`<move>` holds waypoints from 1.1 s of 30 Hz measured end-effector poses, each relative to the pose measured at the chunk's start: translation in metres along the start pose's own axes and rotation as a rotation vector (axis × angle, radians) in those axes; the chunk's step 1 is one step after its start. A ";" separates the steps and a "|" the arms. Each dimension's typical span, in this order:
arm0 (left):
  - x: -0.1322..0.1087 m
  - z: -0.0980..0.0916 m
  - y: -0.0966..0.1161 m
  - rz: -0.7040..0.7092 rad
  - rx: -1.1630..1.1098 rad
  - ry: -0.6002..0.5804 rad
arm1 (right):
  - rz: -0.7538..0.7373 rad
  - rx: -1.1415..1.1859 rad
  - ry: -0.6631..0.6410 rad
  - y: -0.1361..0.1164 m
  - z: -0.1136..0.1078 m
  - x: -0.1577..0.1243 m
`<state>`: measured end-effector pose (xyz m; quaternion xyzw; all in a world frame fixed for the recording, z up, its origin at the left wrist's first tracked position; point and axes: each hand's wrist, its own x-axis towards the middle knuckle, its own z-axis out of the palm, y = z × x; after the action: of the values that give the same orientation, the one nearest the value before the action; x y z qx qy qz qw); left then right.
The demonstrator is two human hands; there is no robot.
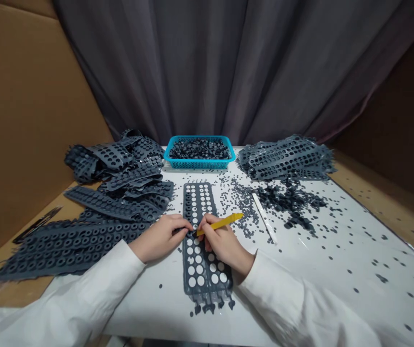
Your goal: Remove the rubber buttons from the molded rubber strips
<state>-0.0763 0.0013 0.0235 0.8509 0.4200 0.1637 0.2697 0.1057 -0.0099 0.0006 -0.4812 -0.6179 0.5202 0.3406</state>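
One grey rubber strip, punched with round holes, lies flat beneath your hands. Your right hand pinches a yellow pick, tip on the strip; your left fingers rest curled on its edge.

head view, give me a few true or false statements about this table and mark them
The right hand holds a yellow tool. True.
The left hand touches a perforated dark grey strip. True.
The blue basket is empty. False: it is full of small dark pieces.
The person wears dark sleeves. False: the sleeves are white.
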 end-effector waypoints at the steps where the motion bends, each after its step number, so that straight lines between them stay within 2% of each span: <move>1: 0.001 0.001 -0.001 0.007 0.020 -0.006 | 0.002 -0.013 -0.005 0.000 0.000 0.000; 12: 0.007 0.005 -0.004 0.012 0.249 -0.160 | -0.036 -0.096 -0.011 0.002 -0.001 0.004; 17: 0.010 0.007 -0.001 0.039 0.324 -0.183 | -0.020 -0.069 -0.016 0.002 -0.001 0.003; 20: 0.011 0.002 -0.004 0.034 0.173 -0.121 | -0.012 -0.054 -0.024 0.004 -0.001 0.003; 24: 0.014 -0.023 -0.008 -0.119 -0.069 0.187 | 0.024 -0.039 -0.034 0.005 -0.002 0.003; 26: 0.015 -0.037 -0.008 -0.231 -0.163 0.296 | 0.026 -0.043 -0.033 0.005 -0.002 0.003; 29: 0.018 -0.044 -0.003 -0.374 -0.398 0.284 | 0.017 -0.038 -0.036 0.004 -0.002 0.003; 33: 0.032 -0.038 0.007 -0.480 -1.031 0.148 | 0.025 -0.016 -0.037 0.005 -0.001 0.002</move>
<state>-0.0719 0.0355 0.0595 0.4765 0.4848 0.3407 0.6495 0.1070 -0.0081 -0.0039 -0.4819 -0.6220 0.5286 0.3186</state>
